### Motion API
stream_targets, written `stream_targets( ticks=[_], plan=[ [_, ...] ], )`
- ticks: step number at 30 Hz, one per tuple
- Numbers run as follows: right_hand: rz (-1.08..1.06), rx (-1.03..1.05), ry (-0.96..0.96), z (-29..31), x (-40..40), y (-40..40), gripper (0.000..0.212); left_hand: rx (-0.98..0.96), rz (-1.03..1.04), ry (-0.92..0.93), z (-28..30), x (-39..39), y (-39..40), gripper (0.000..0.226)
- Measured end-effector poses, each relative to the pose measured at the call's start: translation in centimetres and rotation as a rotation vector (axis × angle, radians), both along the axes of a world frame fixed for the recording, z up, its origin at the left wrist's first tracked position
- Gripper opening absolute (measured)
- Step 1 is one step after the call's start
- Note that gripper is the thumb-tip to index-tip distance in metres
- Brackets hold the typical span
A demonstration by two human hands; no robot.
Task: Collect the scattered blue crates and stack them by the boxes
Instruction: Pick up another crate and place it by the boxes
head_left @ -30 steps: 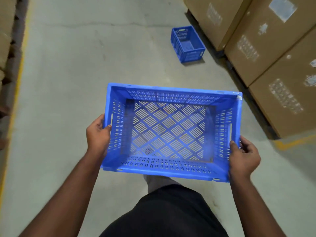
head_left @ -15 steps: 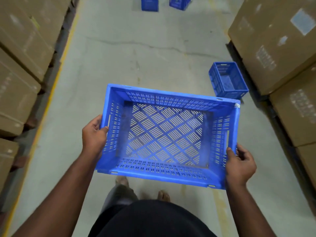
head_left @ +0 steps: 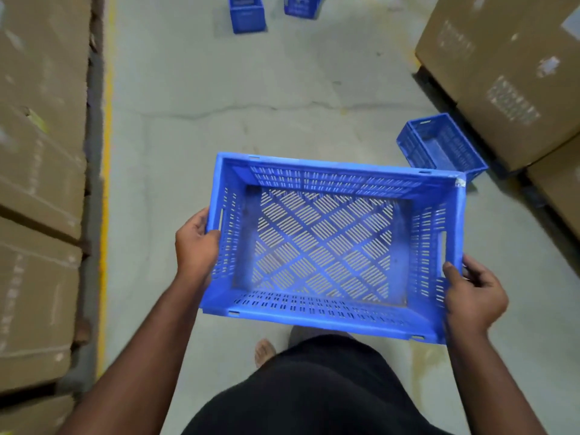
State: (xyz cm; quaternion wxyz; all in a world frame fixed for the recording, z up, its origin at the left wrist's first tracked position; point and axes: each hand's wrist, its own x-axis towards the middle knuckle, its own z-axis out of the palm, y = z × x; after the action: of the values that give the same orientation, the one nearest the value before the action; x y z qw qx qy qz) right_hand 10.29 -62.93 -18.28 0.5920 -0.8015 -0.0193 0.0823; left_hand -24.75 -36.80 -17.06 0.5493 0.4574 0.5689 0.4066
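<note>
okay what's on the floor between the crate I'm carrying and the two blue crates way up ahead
Nothing but bare concrete floor with a crack running across it, between the carried crate and the two far crates. The head view shows this.

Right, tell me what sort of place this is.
Probably a warehouse aisle: big cardboard boxes stacked along both sides, a bare concrete floor with a yellow line, and blue crates lying on it.

I'm carrying an empty slotted blue crate point(head_left: 332, 246), open side up. Another crate point(head_left: 441, 147) sits on the floor beside the boxes point(head_left: 508, 73), and two more point(head_left: 248, 12) sit far ahead.
</note>
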Motion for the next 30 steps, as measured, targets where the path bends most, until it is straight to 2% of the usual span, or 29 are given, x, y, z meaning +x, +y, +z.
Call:
stream_targets(
  ticks=[5, 12, 18, 26, 30],
  plan=[
    [-0.147, 0.02, 0.057, -1.7, -0.1, 9.6, 0.037, 0.012, -0.119, 0.037, -1.0, 4.1, 13.8, 0.057],
    [-0.318, 0.061, 0.091, -2.9, 4.1, 24.4, 0.037, 0.154, -0.372, 0.202, -2.9, 12.5, 32.7, 0.058],
    [-0.454, 0.097, 0.075, -1.1, 9.2, 36.7, 0.036, 0.174, -0.408, 0.166, -1.6, 20.8, 46.5, 0.055],
    [-0.647, 0.13, 0.071, -2.5, 13.4, 52.7, 0.035, 0.171, -0.627, 0.129, -3.6, 33.5, 66.3, 0.054],
    [-0.789, 0.089, 0.036, -1.7, 14.9, 58.8, 0.034, 0.137, -0.683, 0.086, -2.8, 40.8, 73.6, 0.057]
  ],
)
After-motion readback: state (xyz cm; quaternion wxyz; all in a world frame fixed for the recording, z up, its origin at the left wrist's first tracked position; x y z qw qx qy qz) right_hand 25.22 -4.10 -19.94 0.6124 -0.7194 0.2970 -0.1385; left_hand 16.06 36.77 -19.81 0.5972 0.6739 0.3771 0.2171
